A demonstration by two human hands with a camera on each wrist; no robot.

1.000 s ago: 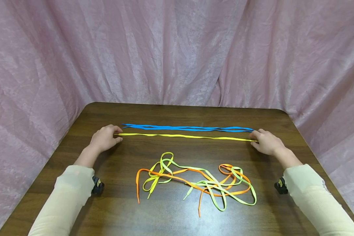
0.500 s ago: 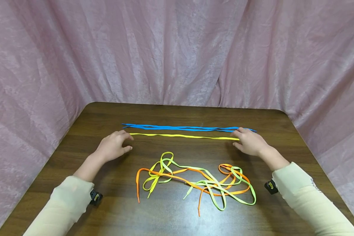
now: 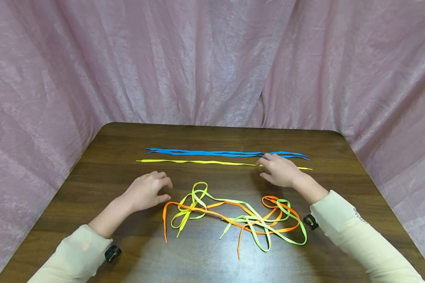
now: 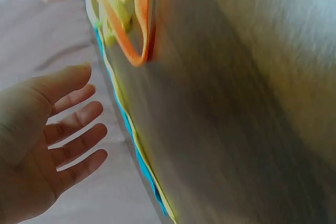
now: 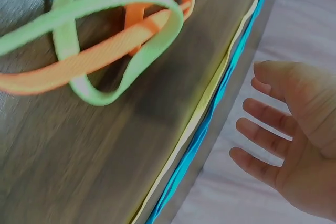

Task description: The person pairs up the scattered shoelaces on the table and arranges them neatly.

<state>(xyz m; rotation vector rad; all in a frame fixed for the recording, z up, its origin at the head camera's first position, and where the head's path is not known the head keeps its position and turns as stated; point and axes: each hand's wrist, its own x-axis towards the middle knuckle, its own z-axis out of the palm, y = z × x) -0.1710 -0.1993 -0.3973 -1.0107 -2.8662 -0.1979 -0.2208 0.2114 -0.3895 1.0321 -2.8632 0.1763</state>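
In the head view a yellow shoelace (image 3: 198,162) lies straight across the table, just in front of a stretched bundle of blue shoelaces (image 3: 212,153). My right hand (image 3: 278,169) hovers over the yellow lace's right part and hides a stretch of it; its fingers are loosely bent and hold nothing. Left of the loose pile, my left hand (image 3: 146,191) is in the air with spread, relaxed fingers, also holding nothing. The pile has an orange shoelace (image 3: 216,214), a pale green shoelace (image 3: 253,212) and a yellow looped shoelace (image 3: 185,212), tangled over one another.
The brown wooden table (image 3: 145,259) has rounded far corners. Pink curtains (image 3: 198,63) hang behind and on both sides of it. A small black wrist camera (image 3: 112,254) sits at the left cuff, and another black wrist camera (image 3: 310,222) at the right.
Both hands have left the ends of the straight yellow shoelace. The left hand came nearer and to the right, toward the pile; the right hand moved left. The laces stay about where they were.
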